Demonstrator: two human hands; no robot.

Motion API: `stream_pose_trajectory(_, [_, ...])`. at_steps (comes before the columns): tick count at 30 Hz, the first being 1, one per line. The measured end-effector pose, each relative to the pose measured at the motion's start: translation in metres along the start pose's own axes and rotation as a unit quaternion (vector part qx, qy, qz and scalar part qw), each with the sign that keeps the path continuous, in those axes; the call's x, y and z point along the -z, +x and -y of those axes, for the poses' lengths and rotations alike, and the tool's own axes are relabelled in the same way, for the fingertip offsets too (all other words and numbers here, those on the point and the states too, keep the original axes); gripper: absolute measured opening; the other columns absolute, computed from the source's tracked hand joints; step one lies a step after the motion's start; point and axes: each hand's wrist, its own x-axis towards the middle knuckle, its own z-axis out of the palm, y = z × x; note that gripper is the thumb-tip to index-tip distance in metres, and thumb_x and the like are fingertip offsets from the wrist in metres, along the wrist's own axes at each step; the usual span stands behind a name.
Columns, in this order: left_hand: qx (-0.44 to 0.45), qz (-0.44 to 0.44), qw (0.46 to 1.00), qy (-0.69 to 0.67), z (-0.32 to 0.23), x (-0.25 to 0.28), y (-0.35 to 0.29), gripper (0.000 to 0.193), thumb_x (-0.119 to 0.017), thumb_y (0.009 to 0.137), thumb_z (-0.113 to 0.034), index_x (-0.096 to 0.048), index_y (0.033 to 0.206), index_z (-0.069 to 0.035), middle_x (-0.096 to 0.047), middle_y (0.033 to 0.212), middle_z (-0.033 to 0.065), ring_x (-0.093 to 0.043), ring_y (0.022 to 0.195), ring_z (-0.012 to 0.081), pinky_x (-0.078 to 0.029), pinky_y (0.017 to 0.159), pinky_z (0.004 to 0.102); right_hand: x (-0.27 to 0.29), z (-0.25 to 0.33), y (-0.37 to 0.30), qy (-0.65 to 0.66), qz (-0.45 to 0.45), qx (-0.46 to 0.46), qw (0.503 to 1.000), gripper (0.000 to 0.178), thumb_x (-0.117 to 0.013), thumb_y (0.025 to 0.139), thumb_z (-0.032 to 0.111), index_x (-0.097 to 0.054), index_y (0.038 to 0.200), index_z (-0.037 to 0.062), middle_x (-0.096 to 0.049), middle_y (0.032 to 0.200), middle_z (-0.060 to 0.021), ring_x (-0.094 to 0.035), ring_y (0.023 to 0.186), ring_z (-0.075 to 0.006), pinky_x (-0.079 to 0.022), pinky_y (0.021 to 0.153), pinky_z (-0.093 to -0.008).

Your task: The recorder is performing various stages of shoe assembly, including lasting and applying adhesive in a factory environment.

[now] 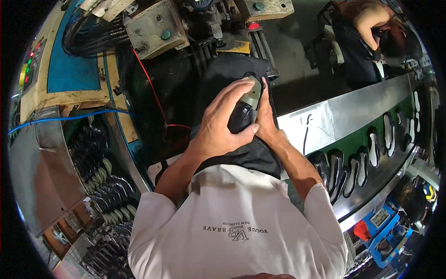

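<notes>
In front of my lap I hold a black shoe upper pulled over an olive-green shoe last. My left hand wraps the near and left side, its fingers curled over the top of the last and its thumb along the black upper. My right hand presses flat fingers against the right side of the shoe. The palms hide part of the upper. Beneath the shoe lies a black apron over my legs.
Ahead stands a machine with grey control boxes and a red button. To the right, a metal-edged conveyor carries several black shoes with pale soles. Racks of dark shoes stand left. Another person sits at the far right.
</notes>
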Motion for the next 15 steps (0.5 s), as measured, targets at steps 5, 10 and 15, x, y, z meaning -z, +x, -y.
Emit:
stream_pose_trajectory(5, [-0.003,0.006,1.000,0.000,0.003,-0.005,0.004,0.075,-0.082,0.076,-0.003,-0.056,0.146,0.001,-0.061,0.148,0.0214,-0.058,0.143,0.0357,-0.043,0.122,0.0452,0.001,-0.006,-0.003,0.022,0.000,-0.036,0.999,0.102,-0.070,0.089,-0.004,-0.008,0.170,-0.0069,-0.055,0.150,-0.0349,-0.059,0.137,-0.0499,-0.049,0.115,-0.0491])
stream_pose_trajectory(10, [0.044,0.066,0.984,-0.162,0.014,0.019,0.027,0.085,-0.085,0.084,-0.036,-0.053,0.153,0.002,-0.051,0.161,0.0200,-0.051,0.149,0.0326,-0.036,0.126,0.0452,0.032,0.027,0.021,0.003,0.060,-0.058,0.997,0.112,-0.081,0.085,0.004,-0.008,0.169,-0.0087,-0.054,0.153,-0.0352,-0.059,0.139,-0.0469,-0.048,0.118,-0.0447])
stream_pose_trajectory(15, [0.098,-0.034,0.884,-0.456,0.054,0.010,0.046,0.070,-0.043,0.115,-0.053,-0.052,0.153,0.005,-0.050,0.162,0.0224,-0.062,0.137,0.0348,-0.052,0.116,0.0482,0.066,0.083,0.027,0.090,0.210,-0.242,0.943,0.114,-0.088,0.088,0.030,-0.018,0.164,-0.0162,-0.056,0.150,-0.0391,-0.059,0.142,-0.0427,-0.047,0.117,-0.0430])
